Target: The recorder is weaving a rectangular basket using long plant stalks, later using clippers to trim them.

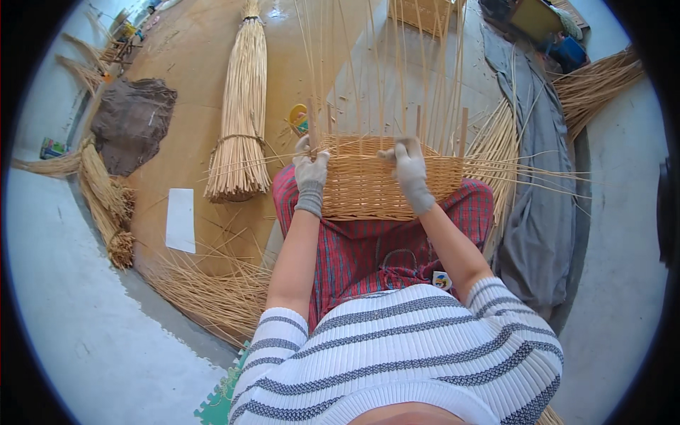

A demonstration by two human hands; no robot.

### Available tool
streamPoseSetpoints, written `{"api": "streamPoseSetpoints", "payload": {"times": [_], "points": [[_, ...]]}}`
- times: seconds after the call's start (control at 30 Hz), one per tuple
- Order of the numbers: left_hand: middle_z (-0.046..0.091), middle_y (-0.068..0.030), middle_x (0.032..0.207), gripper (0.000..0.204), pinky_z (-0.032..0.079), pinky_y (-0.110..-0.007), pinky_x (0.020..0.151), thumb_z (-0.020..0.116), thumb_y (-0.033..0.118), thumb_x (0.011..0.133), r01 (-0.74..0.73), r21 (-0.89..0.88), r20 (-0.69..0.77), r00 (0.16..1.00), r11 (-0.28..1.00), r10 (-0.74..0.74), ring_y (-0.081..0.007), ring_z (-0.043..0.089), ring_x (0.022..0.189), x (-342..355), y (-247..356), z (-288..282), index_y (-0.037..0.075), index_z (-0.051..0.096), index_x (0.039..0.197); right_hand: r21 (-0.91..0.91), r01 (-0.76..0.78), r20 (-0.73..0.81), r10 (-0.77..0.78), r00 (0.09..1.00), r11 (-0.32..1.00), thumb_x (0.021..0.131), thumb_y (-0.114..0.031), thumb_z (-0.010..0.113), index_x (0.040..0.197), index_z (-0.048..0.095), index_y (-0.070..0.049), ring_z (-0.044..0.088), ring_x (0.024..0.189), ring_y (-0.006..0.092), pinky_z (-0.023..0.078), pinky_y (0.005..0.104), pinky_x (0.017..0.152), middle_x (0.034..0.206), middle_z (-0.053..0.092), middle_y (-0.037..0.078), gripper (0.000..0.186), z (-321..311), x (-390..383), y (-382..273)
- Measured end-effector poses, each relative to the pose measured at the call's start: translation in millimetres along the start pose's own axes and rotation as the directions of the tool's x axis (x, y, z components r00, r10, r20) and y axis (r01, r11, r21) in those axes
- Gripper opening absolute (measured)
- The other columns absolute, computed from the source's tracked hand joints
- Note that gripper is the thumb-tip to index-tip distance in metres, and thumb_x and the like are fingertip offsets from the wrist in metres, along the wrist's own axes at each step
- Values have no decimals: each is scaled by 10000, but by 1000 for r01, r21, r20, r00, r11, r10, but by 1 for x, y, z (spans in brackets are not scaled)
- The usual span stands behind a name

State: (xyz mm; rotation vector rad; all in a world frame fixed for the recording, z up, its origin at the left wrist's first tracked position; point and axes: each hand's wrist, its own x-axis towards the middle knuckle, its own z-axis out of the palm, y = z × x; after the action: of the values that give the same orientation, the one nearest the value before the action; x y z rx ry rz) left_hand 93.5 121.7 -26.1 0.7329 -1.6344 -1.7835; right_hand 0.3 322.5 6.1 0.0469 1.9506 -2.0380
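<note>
A half-woven wicker basket [368, 185] rests on my lap, with several tall upright stakes [386, 64] rising from its rim. My left hand [310, 170], in a grey glove, grips the basket's left corner and a stake there. Also gloved, my right hand [409, 166] pinches a thin weaving strand at the top of the near wall. Long loose strands stick out sideways to the left and right of the basket.
A tied bundle of straight cane [241, 120] lies to the left on a brown mat [188, 85]. Loose cane [212, 290] is heaped near my left knee. A grey cloth [542, 212] and more cane [595, 85] lie at the right. A white sheet [180, 219] lies on the mat.
</note>
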Motion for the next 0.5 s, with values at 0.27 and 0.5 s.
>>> {"api": "streamPoseSetpoints", "payload": {"times": [0.27, 0.5], "points": [[578, -168, 1237, 609, 546, -392, 850, 774, 144, 832, -332, 488, 455, 886, 807, 90, -291, 668, 952, -59, 32, 33, 149, 552, 1399, -449, 339, 100, -330, 939, 827, 990, -188, 573, 1196, 631, -41, 732, 944, 232, 564, 342, 700, 1037, 737, 125, 259, 1, 27, -16], [539, -170, 1271, 732, 528, -474, 880, 803, 223, 786, -515, 771, 531, 844, 374, 68, -370, 629, 1054, -60, 42, 47, 243, 510, 1456, -225, 549, 6, -562, 827, 805, 981, -43, 491, 1469, 460, -161, 675, 753, 258, 580, 382, 721, 928, 704, 133, 503, 1, 47, -31]]}}
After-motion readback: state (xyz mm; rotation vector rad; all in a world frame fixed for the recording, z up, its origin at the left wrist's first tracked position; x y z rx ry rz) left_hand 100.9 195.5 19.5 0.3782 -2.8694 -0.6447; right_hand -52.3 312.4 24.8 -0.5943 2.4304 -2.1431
